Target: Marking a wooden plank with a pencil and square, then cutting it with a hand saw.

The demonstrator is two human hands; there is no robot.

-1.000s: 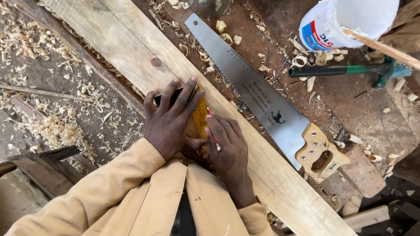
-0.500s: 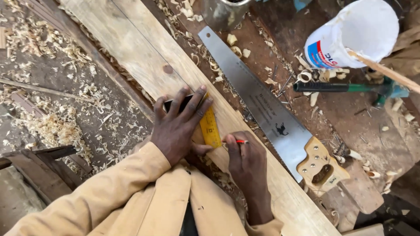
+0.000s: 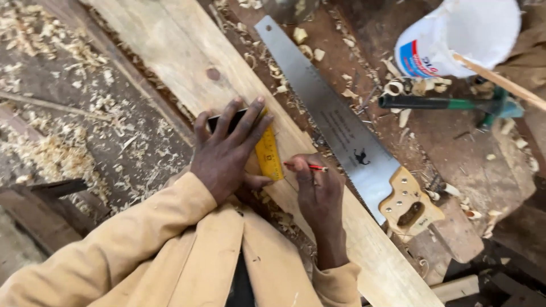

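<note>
- My left hand point(image 3: 224, 156) lies flat with its fingers spread, pressing a yellow try square point(image 3: 267, 150) down onto the wooden plank point(image 3: 170, 51).
- The square's dark stock point(image 3: 219, 120) shows just past my left fingertips, at the near edge of the plank; its yellow blade runs out from under my fingers towards my right hand.
- My right hand point(image 3: 319, 193) is closed in a pinch on a red pencil point(image 3: 307, 166), the tip lying on the plank just beside the end of the yellow blade.
- The two hands sit close together, my left thumb nearly reaching my right.
- The plank runs on a slant under both hands, away from me past my left hand and back towards me past my right wrist.
- Just beyond my right hand a handsaw point(image 3: 335, 122) lies on the table point(image 3: 466, 187), its blade alongside the plank, its pale wooden handle point(image 3: 410, 209) to the right of my right wrist.
- Farther out on that side lie a green-handled tool point(image 3: 443, 103) and a white plastic container point(image 3: 460, 34).
- Wood shavings point(image 3: 51, 153) lie scattered to the left of my left arm.
</note>
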